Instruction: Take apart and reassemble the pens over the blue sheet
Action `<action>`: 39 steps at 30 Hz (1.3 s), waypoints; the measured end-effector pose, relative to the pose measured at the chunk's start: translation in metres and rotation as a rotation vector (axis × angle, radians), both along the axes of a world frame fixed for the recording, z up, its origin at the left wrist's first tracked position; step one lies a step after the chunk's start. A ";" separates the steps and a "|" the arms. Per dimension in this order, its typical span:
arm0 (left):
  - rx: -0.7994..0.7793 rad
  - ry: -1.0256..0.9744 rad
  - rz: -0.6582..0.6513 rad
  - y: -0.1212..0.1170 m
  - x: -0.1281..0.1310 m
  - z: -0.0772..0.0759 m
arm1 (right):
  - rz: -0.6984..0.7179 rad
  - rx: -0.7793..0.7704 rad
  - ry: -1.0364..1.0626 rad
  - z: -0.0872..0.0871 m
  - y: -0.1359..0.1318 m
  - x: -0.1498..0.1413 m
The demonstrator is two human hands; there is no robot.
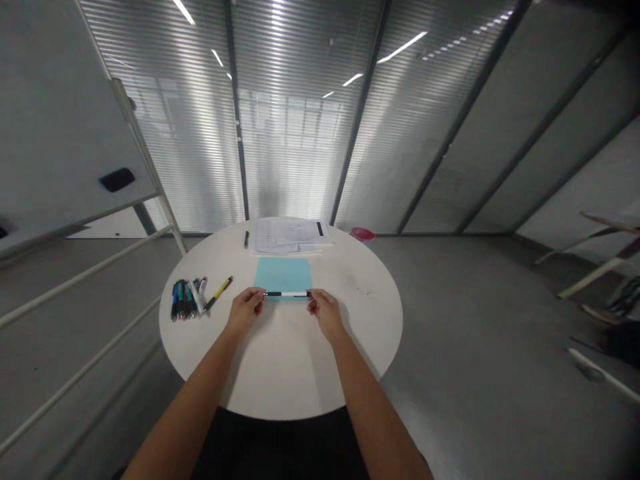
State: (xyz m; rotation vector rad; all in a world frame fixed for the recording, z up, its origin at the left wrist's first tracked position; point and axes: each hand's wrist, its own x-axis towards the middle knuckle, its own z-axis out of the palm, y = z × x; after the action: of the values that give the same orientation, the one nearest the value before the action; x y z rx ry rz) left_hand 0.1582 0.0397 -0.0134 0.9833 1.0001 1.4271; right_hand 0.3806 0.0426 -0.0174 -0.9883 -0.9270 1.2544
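Note:
A white pen (293, 294) with a dark grip and a dark end lies level between my hands. My left hand (245, 308) pinches its left end, and my right hand (324, 310) pinches its right end. Behind and under the pen is a light blue sheet (283, 272), flat on the round white table (280, 373). Left of my left hand lies a yellow and black pen (219, 294), set at a slant. Beside it is a bunch of several pens (185, 300) in blue, green, black and white.
Printed papers (287, 235) lie at the table's far side, with a dark pen (247, 239) to their left. A pink bowl-like object (363, 234) shows past the far right rim. A whiteboard stand (173, 223) rises at left; glass panels with blinds stand behind.

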 end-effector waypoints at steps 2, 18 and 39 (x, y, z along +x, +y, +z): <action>-0.003 0.005 -0.007 0.000 0.000 -0.001 | 0.009 -0.003 0.028 0.000 0.000 0.000; 0.011 -0.018 -0.045 -0.002 0.000 0.000 | -0.060 0.022 -0.021 0.003 -0.004 -0.001; 0.014 -0.007 -0.031 -0.002 -0.003 0.000 | -0.022 0.003 0.047 0.004 -0.002 -0.002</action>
State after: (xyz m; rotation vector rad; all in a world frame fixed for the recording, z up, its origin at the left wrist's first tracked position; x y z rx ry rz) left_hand 0.1555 0.0375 -0.0130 0.9994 0.9666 1.4126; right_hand 0.3783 0.0408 -0.0134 -0.9603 -0.8794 1.2527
